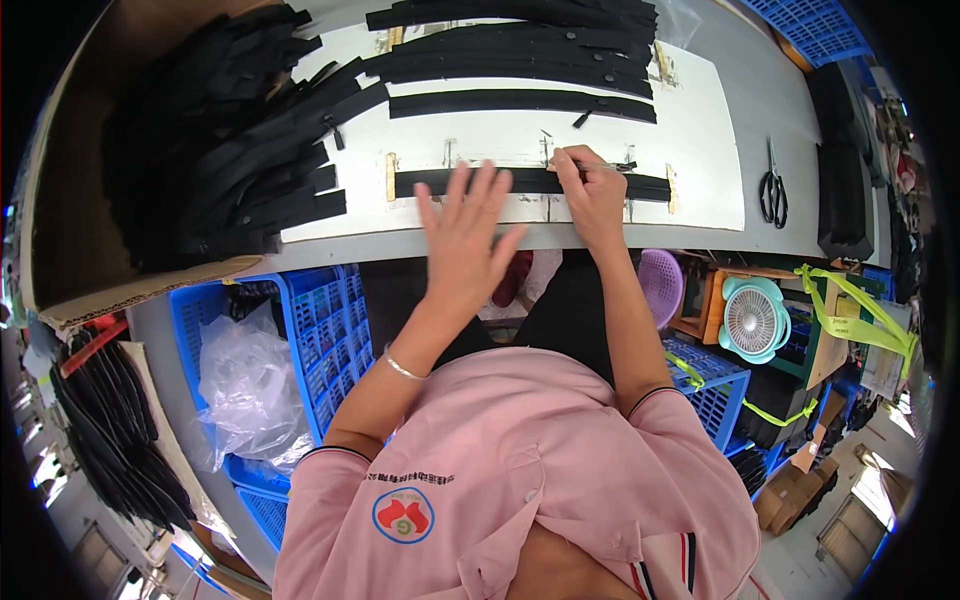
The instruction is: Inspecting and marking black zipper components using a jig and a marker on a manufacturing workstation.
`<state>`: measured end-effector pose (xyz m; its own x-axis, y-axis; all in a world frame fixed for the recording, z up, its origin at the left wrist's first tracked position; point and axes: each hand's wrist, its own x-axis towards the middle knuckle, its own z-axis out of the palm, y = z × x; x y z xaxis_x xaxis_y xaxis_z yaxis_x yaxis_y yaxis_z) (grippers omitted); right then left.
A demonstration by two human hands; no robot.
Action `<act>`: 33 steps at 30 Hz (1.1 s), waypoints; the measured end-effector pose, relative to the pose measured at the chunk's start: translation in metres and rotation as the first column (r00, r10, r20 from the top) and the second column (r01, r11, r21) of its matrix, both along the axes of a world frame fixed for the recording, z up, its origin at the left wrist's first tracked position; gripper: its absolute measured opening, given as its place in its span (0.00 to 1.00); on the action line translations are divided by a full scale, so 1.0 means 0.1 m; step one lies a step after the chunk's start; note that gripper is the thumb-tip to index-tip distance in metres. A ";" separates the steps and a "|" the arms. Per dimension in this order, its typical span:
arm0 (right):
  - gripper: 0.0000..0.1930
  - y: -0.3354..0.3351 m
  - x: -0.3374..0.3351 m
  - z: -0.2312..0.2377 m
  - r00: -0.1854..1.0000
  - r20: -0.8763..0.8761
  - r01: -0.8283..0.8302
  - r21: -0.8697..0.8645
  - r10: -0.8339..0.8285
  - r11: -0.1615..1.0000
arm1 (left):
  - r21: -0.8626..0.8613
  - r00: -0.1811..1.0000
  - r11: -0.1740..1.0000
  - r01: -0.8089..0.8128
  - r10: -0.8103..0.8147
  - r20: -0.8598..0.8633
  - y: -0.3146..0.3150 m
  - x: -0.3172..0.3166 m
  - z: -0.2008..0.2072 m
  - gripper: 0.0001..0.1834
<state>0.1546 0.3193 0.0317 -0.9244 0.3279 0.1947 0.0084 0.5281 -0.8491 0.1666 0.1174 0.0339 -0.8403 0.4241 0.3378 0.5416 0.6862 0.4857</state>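
Note:
A black zipper (530, 182) lies straight across a white board (700, 150), between two strips of yellowish tape. Over its left part is my left hand (465, 225), palm down with the fingers spread; I cannot tell whether it presses on the zipper. My right hand (597, 200) pinches a slim pen-like tool (622, 165) at the zipper's upper edge, near a dark line drawn on the board. Beyond it lies another black zipper (520, 103) with its pull hanging toward me. Several more black zippers (520, 55) are stacked at the far side of the board.
A heap of black zippers (220, 150) fills a cardboard box (75, 215) at the left and spills onto the board. Black-handled scissors (773, 195) lie on the grey table at the right. Below the table edge are a blue crate (325, 320) and a turquoise fan (754, 320).

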 end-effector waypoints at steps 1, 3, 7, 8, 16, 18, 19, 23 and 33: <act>0.12 0.01 -0.01 0.00 1.000 -0.019 -0.004 0.012 0.004 1.000 | 0.063 0.997 0.995 0.078 -0.078 0.001 0.10 0.00 0.00 0.34; 0.12 0.01 -0.02 -0.06 0.998 -0.067 -0.002 0.038 0.004 0.999 | 0.077 0.996 0.993 0.085 -0.087 0.023 0.24 0.01 -0.03 0.32; 0.11 0.00 -0.04 -0.12 0.989 -0.144 -0.009 0.067 0.018 0.998 | 0.079 0.997 0.995 0.064 -0.067 0.036 0.30 0.01 -0.07 0.26; 0.11 -0.01 -0.04 -0.12 0.990 -0.143 -0.006 0.065 0.016 0.998 | 0.078 0.997 0.995 0.066 -0.069 0.037 0.30 0.01 -0.07 0.26; 0.12 0.04 0.02 -0.08 0.992 -0.080 -0.100 -0.016 0.098 0.995 | 0.030 0.998 0.998 0.056 -0.057 0.014 0.31 0.02 -0.09 0.26; 0.11 0.05 0.02 -0.10 0.990 -0.099 -0.102 0.022 0.103 0.995 | 0.028 0.998 0.998 0.056 -0.057 0.015 0.32 0.02 -0.08 0.26; 0.11 0.05 0.01 -0.11 0.987 -0.118 -0.105 0.059 0.112 0.993 | 0.026 0.998 0.998 0.054 -0.055 0.016 0.32 0.02 -0.08 0.26; 0.11 0.07 0.02 -0.09 0.984 -0.130 -0.106 0.104 0.119 0.989 | 0.015 0.998 0.998 0.065 -0.065 0.007 0.34 0.02 -0.09 0.26; 0.10 0.69 0.36 0.11 0.969 -0.181 0.092 -0.378 -0.171 0.921 | -0.046 0.999 0.998 0.048 -0.048 -0.009 0.33 0.03 -0.10 0.26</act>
